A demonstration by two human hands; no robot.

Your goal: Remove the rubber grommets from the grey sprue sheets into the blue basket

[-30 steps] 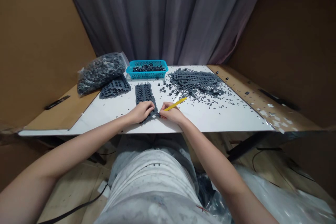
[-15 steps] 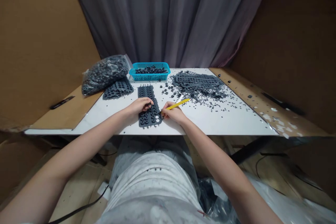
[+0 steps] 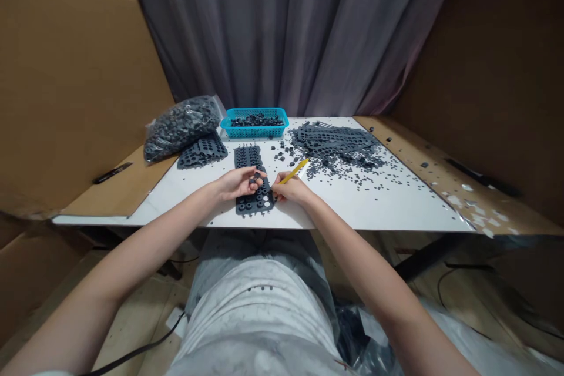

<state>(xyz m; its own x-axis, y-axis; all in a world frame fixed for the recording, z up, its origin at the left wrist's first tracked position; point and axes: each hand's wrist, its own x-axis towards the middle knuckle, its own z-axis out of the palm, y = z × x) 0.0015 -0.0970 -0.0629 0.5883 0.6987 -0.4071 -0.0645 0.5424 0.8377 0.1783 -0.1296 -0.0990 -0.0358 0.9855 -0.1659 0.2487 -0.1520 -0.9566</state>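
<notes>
A dark grey perforated rubber sheet [image 3: 247,156] with rows of round raised rings lies lengthwise on the white table. Over its middle, my left hand [image 3: 238,183] is closed with fingers curled around a small black piece [image 3: 255,177]. At the sheet's right edge, my right hand [image 3: 291,189] pinches a slim yellow pen-shaped tool [image 3: 296,170], which slants up and to the right; its lower tip, near the sheet, is hard to make out. Two white round spots show at the sheet's near right corner, where the white surface appears through it.
A blue basket [image 3: 254,131] of small black pieces stands at the back. To its left, a clear bag [image 3: 185,127] of dark pieces rests on more sheets [image 3: 203,151]. Punched sheets [image 3: 332,140] and scattered bits lie right. Black cutters [image 3: 112,173] lie on the left cardboard.
My left hand has turned, so its fingertips and a black piece now show. The yellow tool stands steeper in my right hand. The whole view has shifted slightly.
</notes>
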